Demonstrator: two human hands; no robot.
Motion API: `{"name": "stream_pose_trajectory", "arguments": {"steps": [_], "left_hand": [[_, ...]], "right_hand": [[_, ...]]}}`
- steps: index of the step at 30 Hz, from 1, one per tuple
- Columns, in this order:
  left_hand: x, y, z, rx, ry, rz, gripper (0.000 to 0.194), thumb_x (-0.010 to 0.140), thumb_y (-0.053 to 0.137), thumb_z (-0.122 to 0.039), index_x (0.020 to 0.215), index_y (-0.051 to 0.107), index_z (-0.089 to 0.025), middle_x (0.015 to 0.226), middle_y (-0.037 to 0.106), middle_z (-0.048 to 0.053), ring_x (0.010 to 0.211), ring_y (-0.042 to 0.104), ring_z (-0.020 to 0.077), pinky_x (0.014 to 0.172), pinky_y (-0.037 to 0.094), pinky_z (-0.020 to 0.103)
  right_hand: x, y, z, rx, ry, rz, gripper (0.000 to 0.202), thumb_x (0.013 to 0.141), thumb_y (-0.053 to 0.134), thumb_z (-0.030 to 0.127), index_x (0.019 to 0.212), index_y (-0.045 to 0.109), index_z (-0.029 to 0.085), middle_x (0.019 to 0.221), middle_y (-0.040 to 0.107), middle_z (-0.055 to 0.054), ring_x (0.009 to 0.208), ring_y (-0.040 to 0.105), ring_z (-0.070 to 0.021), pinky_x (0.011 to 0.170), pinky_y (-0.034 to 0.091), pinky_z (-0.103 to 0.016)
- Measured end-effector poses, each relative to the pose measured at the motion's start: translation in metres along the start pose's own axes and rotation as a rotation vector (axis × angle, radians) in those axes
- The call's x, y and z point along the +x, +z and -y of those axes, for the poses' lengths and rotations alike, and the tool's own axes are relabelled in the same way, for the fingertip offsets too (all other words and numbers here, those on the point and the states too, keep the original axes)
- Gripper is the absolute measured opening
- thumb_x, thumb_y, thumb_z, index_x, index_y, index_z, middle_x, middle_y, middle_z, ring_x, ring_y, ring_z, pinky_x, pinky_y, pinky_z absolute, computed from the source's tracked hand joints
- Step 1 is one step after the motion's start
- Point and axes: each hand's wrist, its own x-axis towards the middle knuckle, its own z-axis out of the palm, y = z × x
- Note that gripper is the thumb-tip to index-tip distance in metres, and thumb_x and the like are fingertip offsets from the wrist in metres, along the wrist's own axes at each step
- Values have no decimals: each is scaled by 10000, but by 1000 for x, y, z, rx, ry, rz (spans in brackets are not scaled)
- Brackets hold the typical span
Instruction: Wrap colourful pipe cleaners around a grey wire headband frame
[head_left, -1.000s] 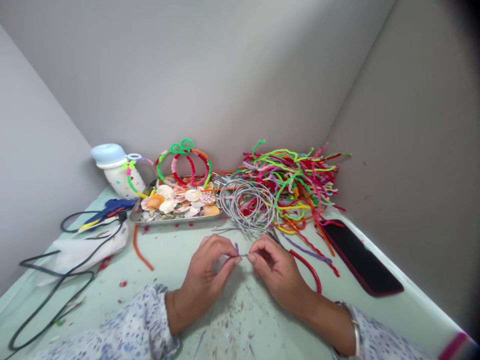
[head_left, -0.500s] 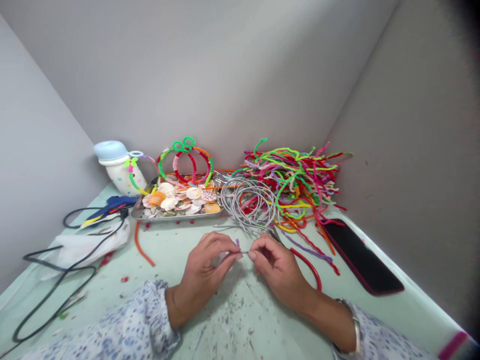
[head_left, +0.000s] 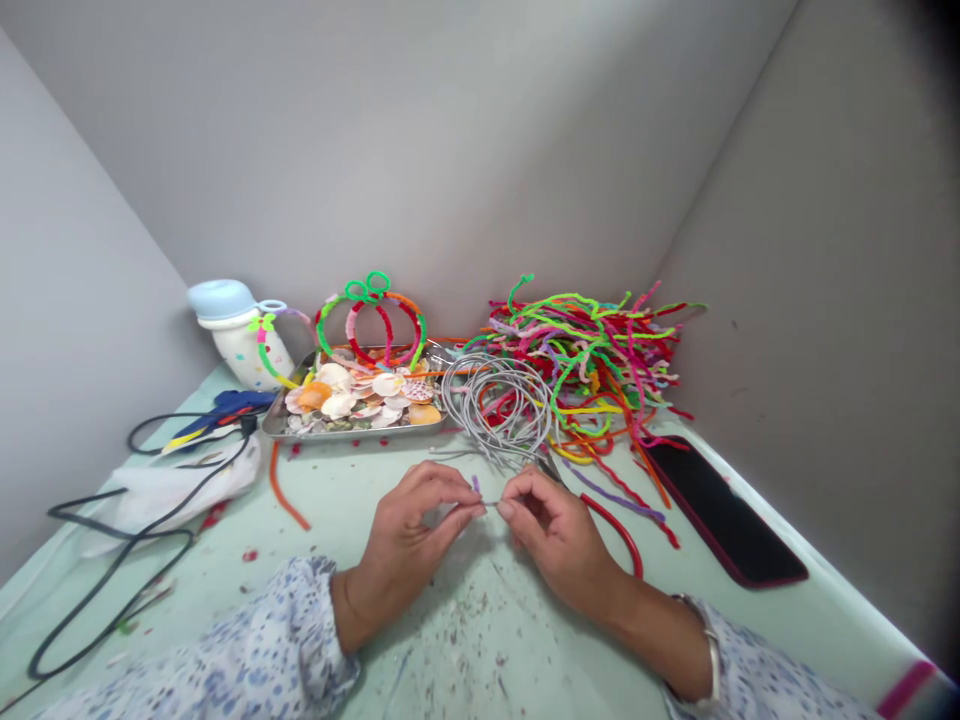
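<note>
I've got the left hand in front of the tray, nearer to me than its right-hand end, with thumb and forefinger pinched together on a thin strand. The right hand, further right of the tray, pinches the other end in the same way, its remaining fingers curled in. Only a short stretch of strand shows between the fingertips, level and close above the table. A purple fuzzy bit sticks up at the left fingertips; from here I can't tell if it is joined to the strand.

The tray holds a heap of shells, and fuzzy hoops stand upright at its back, green rings on top. Just right of the tray I see a loose coil of grey wire, then a tangled pile of pipe cleaners behind it. A phone lies well to the tray's right, screen dark. At the tray's back left a white bottle with a blue lid leans in my view. A black cord loops over thin white plastic to the tray's front left.
</note>
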Motion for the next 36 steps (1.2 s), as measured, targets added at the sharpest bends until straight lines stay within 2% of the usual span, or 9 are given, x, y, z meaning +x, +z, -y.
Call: {"name": "stream_pose_trajectory", "arguments": {"steps": [25,30,36], "left_hand": [[2,-1,-3,17,45,-36,160,777,747,-112,913,729,-195,862,682,35,811,649,136,731,537,227],[1,-1,-2,18,1,8,136,802,726,-143,917,724,-214,873,682,31,822,649,150,734,535,257],[1,-1,-2,19,-126,121,15,861,661,-196,872,670,-199,855,669,29,808,628,161,743,499,293]], "right_hand": [[-1,0,2,57,39,11,132,913,540,289,812,541,204,635,487,47,556,483,-117,537,393,-240],[0,0,2,37,12,1,125,913,538,270,809,542,202,652,479,46,554,481,-111,537,394,-237],[0,0,0,-60,-35,-18,122,916,536,248,804,551,203,717,494,21,611,487,-124,570,394,-252]]}}
